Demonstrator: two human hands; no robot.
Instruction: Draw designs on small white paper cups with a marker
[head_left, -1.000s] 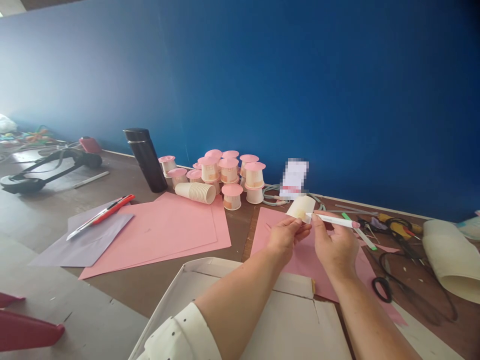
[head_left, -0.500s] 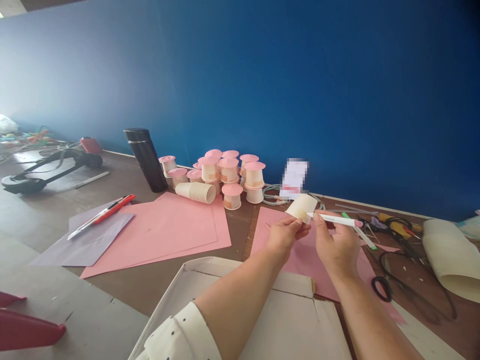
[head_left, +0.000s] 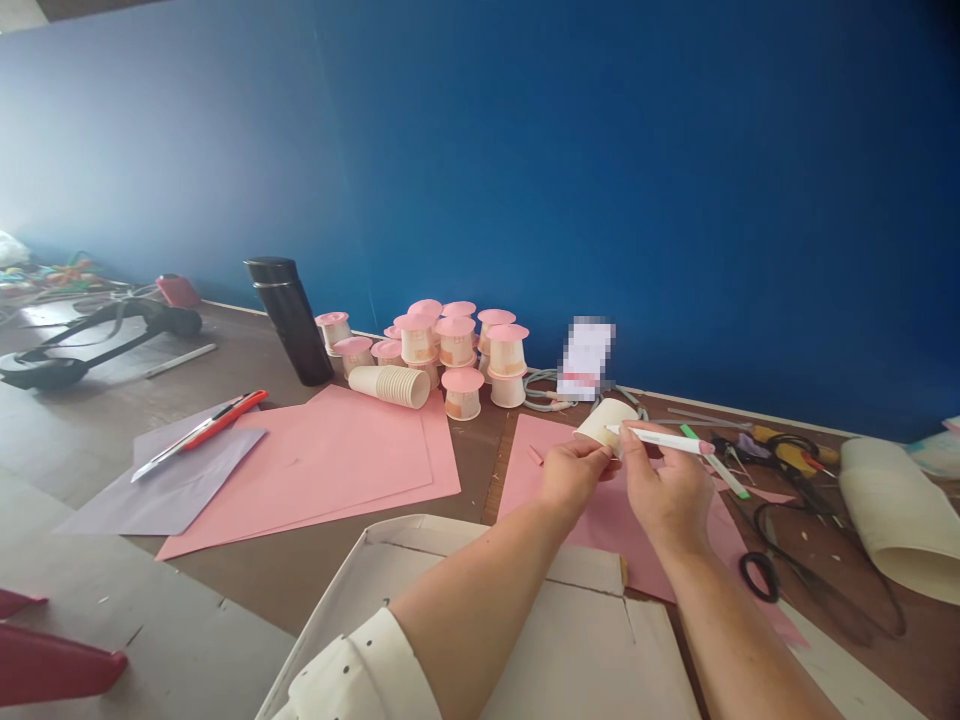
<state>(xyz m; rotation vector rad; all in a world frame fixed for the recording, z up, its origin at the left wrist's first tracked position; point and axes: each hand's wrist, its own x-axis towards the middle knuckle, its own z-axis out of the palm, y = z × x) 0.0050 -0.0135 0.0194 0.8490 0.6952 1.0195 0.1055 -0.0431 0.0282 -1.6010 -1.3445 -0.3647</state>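
My left hand (head_left: 576, 474) grips a cream paper cup (head_left: 611, 412) by its lower edge, tilting it on its side above a pink sheet (head_left: 517, 455). In my right hand (head_left: 667, 490) is a white marker (head_left: 667, 439) with a pink end. Its tip meets or nearly meets the side of the cup; the contact point is too small to be sure. Beyond the hands, several paper cups with pink disc tops (head_left: 457, 340) stand grouped and partly stacked along the wall. A nested row of plain paper cups (head_left: 390, 385) lies in front of them.
A black flask (head_left: 289, 320) stands left of the cups. A red utility knife (head_left: 201, 432) rests on purple paper (head_left: 172, 500) beside pink sheets (head_left: 360, 450). Cables (head_left: 817, 590) and a large cream cylinder (head_left: 892, 510) lie at right. A white board (head_left: 585, 650) is under my forearms.
The cup has tipped lower toward me, and the marker has shifted slightly left along with my right hand. My left hand keeps its hold on the cup.
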